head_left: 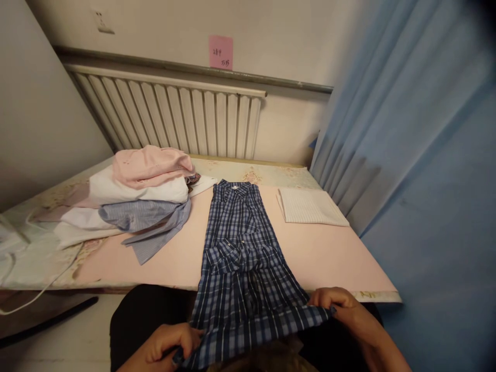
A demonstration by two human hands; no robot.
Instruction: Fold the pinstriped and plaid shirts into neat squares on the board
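Note:
A blue plaid shirt (248, 258) lies lengthwise on the pink cloth (329, 258), its collar at the far end and its sides tucked into a narrow strip. The near end hangs past the table edge over my lap. At its lower left corner, my left hand (170, 345) pinches the fabric. My right hand (343, 308) grips the right corner, thumb and fingers closed on the cloth. Between both hands the hem is drawn taut and turned up in a band. Cuffs with buttons show across the shirt's middle.
On the left is a heap of clothes: a pink garment (151, 164), a white one (135, 190) and a blue striped one (155, 217). A folded striped white cloth (312, 206) lies at right. A radiator (170, 113) stands behind; a blue curtain (406, 129) borders the right side.

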